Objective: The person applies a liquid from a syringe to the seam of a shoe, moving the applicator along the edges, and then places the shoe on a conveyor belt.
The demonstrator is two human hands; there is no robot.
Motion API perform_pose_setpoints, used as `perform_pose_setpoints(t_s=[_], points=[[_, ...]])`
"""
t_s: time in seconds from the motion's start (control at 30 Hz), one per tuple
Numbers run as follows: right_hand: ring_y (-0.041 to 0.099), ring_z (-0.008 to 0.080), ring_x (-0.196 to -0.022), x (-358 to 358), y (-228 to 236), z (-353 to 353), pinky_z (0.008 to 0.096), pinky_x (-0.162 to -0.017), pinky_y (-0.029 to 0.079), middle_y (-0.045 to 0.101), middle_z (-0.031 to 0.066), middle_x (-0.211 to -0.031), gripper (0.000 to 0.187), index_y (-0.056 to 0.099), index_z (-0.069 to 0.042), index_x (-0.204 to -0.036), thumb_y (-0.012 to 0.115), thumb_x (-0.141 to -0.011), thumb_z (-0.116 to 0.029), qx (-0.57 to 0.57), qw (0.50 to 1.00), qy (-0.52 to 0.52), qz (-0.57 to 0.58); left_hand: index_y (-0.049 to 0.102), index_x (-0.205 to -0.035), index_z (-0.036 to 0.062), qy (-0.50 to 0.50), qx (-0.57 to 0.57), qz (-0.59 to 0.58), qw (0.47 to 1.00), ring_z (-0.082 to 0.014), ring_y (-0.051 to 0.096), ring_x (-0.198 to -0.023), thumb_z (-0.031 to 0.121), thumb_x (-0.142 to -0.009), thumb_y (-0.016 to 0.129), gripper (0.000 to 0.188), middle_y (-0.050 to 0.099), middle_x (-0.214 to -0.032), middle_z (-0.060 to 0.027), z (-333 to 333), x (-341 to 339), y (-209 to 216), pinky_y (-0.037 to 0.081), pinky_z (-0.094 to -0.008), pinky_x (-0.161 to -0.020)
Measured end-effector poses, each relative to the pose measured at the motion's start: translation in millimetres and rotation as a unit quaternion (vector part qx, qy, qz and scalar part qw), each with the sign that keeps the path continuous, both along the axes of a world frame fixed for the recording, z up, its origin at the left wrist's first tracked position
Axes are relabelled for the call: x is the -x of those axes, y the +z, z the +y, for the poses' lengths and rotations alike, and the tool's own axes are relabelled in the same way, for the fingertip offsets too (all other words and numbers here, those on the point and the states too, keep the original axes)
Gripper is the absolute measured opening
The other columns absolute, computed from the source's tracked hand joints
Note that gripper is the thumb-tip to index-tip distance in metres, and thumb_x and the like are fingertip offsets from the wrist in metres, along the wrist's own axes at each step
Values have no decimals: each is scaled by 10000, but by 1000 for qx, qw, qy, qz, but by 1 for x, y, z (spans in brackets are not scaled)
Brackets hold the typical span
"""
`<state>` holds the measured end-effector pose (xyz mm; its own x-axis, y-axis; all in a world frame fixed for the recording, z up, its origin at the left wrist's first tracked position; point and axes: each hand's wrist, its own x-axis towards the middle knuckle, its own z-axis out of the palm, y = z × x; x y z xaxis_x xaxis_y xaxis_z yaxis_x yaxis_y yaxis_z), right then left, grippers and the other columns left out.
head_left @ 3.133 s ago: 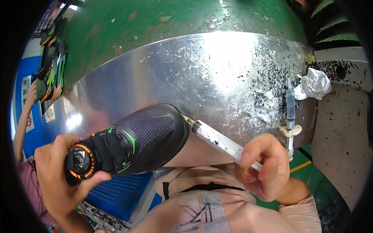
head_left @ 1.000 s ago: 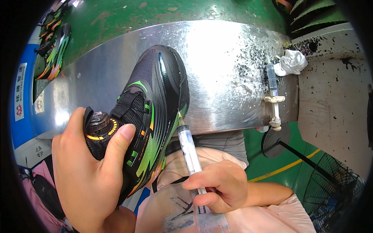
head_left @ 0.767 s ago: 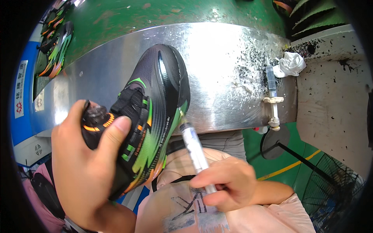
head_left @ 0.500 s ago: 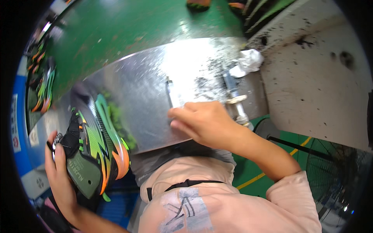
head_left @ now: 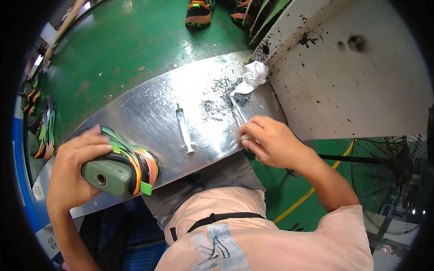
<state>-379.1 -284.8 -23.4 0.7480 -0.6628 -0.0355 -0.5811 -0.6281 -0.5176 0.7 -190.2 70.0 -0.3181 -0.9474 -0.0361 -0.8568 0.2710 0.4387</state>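
Observation:
At the left of the metal table (head_left: pixel 149 108), my left hand (head_left: pixel 74 167) is wrapped round a shoe (head_left: pixel 124 151) in black, green and orange, its heel toward me. A green shoe last (head_left: pixel 106 175) with a round hole fills the shoe's opening. My right hand (head_left: pixel 271 140) is closed on the near end of a larger clear syringe (head_left: pixel 238 110), whose far end lies by a crumpled white cloth (head_left: pixel 254 77). Between my hands a thin syringe (head_left: pixel 183 128) rests untouched on the table, its dark tip pointing away from me.
Beyond the table runs a green belt or surface (head_left: pixel 122 54) carrying more shoes (head_left: pixel 199 16) at the far side and others (head_left: pixel 45 128) at the left. A stained pale panel (head_left: pixel 343 81) rises at the right, above a black caged fan (head_left: pixel 384 180).
My right hand has let go of the thin syringe and moved right to the larger one. The shoe in my left hand has turned and come down onto the table.

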Motion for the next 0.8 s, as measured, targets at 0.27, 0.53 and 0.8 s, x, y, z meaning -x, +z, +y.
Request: perform_pose_setpoints(t_s=[0.27, 0.53, 0.8], points=[[538, 128, -895, -12, 44, 19, 265, -772, 475, 497, 38, -1178, 905, 384, -60, -1373, 858, -667, -369, -604, 723, -64, -328, 666, -998, -39, 141, 144, -70, 977, -390, 639, -1010, 71, -582, 688, 431, 665, -1035, -206, 100, 10, -14, 497, -440, -912], [482, 82, -827, -14, 5, 25, 201, -699, 419, 510, 69, -1128, 949, 320, -112, -1325, 884, -571, -233, -446, 824, -232, -264, 682, -944, -20, 192, 198, -7, 961, -323, 650, -990, 78, -783, 620, 199, 680, -997, -157, 122, 32, -42, 520, -433, -899], [448, 80, -616, -129, 89, 41, 187, -528, 388, 565, 183, -921, 1098, 337, -87, -1302, 850, -495, -625, -650, 703, -158, -243, 696, -941, 26, 219, 208, 23, 953, -280, 660, -973, 40, -791, 629, 164, 686, -993, -129, 136, 30, -55, 532, -407, -885]])
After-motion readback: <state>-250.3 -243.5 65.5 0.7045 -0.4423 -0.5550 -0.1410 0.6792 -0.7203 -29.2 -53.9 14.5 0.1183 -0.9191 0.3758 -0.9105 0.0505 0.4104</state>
